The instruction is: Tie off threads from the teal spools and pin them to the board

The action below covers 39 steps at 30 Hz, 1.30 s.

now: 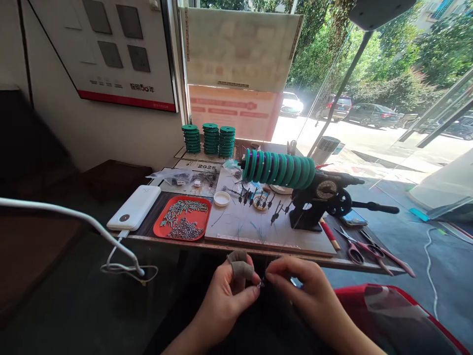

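My left hand (229, 295), with grey cloth wraps (242, 268) on its fingers, pinches a small shiny metal piece (260, 284) between thumb and fingertip. Just to the right, my right hand (305, 282) has thumb and index finger pressed together close to that piece. Whatever it may hold, perhaps a thin line, is too fine to make out. Both hands are in front of the table edge, above my dark-clothed lap. Past them lies a pale board (236, 231) with thin line pieces and several dark small parts (275, 214).
An orange tray (157, 228) holds small metal parts beside a white power bank (135, 207). A hand-cranked winder (310, 212) carries green spools (279, 169); more spools (211, 139) are stacked behind. Scissors (355, 252) and pliers (393, 259) lie at right. A white cable (88, 219) crosses at left.
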{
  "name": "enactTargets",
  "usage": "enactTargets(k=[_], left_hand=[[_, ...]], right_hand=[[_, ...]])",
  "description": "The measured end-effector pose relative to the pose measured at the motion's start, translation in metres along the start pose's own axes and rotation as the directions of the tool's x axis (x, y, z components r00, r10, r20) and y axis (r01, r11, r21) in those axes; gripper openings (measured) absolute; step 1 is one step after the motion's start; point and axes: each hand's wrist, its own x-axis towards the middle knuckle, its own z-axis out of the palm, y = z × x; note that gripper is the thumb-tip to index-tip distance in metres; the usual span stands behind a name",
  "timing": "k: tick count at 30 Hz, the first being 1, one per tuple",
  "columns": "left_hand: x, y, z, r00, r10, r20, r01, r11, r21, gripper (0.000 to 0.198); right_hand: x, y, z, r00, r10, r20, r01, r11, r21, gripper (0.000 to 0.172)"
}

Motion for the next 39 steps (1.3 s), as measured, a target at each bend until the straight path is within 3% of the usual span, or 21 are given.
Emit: enactTargets(k=[3,7,18,23,27,31,35,39], left_hand=[[0.001,-0.003,-0.003,0.997,-0.064,0.05,0.064,0.998,0.0,0.024],[0.001,-0.007,-0.005,0.989,-0.124,0.076,0.123,0.992,0.022,0.028],[0.002,-0.004,-0.003,0.982,-0.175,0.067,0.177,0.984,-0.035,0.025],[0.002,-0.009,-0.004,0.971,-0.214,0.107,0.229,0.962,-0.146,0.012],[0.003,-0.014,-0.003,0.967,-0.22,0.13,0.25,0.925,-0.287,0.019],[0.004,-0.017,-0.002,0.96,-0.248,0.134,0.281,0.876,-0.392,0.016],[0.003,-0.019,0.0,0.947,-0.284,0.151,0.322,0.835,-0.446,0.014],[0.003,-0.019,0.002,0.946,-0.279,0.166,0.324,0.83,-0.454,0.013]], right_hand=[[0.003,0.003,-0.001,0.993,0.099,0.059,-0.103,0.993,0.064,0.015],[0.005,0.0,-0.002,0.979,0.148,0.14,-0.16,0.984,0.078,0.015],[0.009,-0.007,-0.001,0.978,0.025,0.205,-0.015,0.998,-0.054,0.014],[0.011,-0.008,0.001,0.973,-0.029,0.23,0.048,0.996,-0.078,0.012],[0.008,-0.005,0.002,0.986,0.006,0.166,0.004,0.998,-0.062,0.009],[-0.005,0.003,0.007,0.997,0.076,0.009,-0.076,0.996,0.047,0.016],[-0.016,0.015,0.026,0.963,0.224,0.149,-0.262,0.904,0.339,0.02],[-0.018,0.021,0.044,0.933,0.321,0.164,-0.358,0.769,0.53,0.027]])
